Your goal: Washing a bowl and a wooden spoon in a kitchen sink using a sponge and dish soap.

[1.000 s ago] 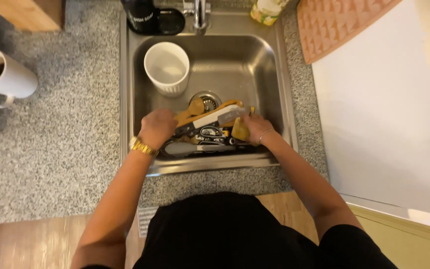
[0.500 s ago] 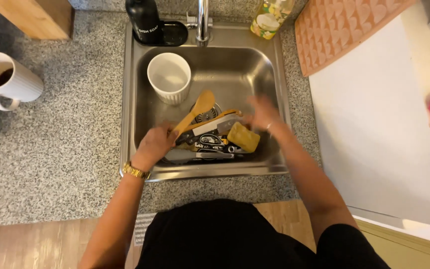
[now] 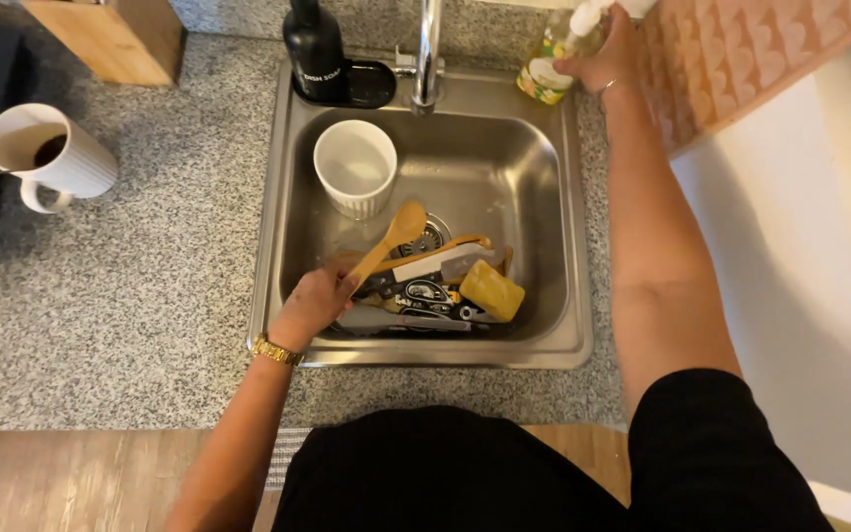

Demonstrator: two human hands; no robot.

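Wooden spoon [image 3: 391, 238] in the sink [image 3: 544, 335]: your left hand [image 3: 314, 303] has its fingers closed round the handle, above the utensil pile. Farther off, your right hand [image 3: 605, 54] grips the soap bottle [image 3: 548, 69] at the sink's back corner.

The square stainless-steel sink [image 3: 563, 246] is set into the speckled grey stone tabletop [image 3: 150, 296]. In its back left corner stands the white ribbed ceramic cup [image 3: 355, 167]. At its front lies a heap of utensils, with the light wooden spoon [image 3: 391, 241] on top, held by the left hand [image 3: 312, 305], and the yellow block sponge [image 3: 490, 291] on the heap's right. Behind the sink, the black soap bottle [image 3: 313, 49] stands left of the chrome tap [image 3: 427, 54]; right of the tap, the right hand [image 3: 603, 59] grips the clear yellow-labelled pump bottle [image 3: 549, 69]. The white ribbed mug [image 3: 51, 158] sits far left on the tabletop.
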